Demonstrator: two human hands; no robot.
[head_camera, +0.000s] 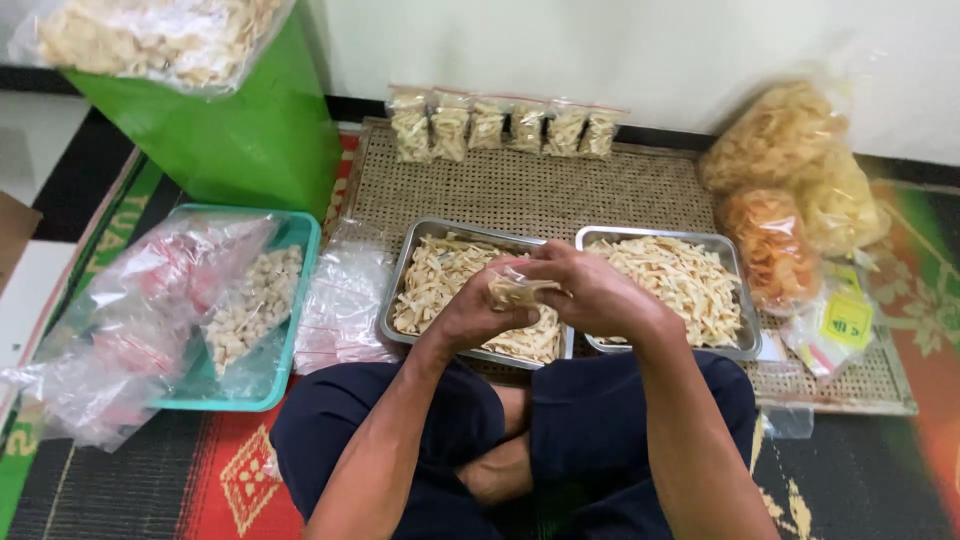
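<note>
I sit cross-legged on the floor. My left hand (478, 305) and my right hand (588, 290) meet above the near edge of two steel trays and together hold a small clear plastic bag (517, 291) filled with pale snack strips. The left steel tray (400, 290) and the right steel tray (740, 300) both hold heaps of the same pale strips. A row of several filled small bags (500, 128) stands against the wall at the far edge of a woven mat (560, 190).
A teal tray (300, 240) on my left holds pale chunks and a pile of empty clear bags (130, 320). More flat empty bags (345, 300) lie beside the left tray. A green box (240, 130) stands far left. Large bags of crackers (790, 190) sit at right.
</note>
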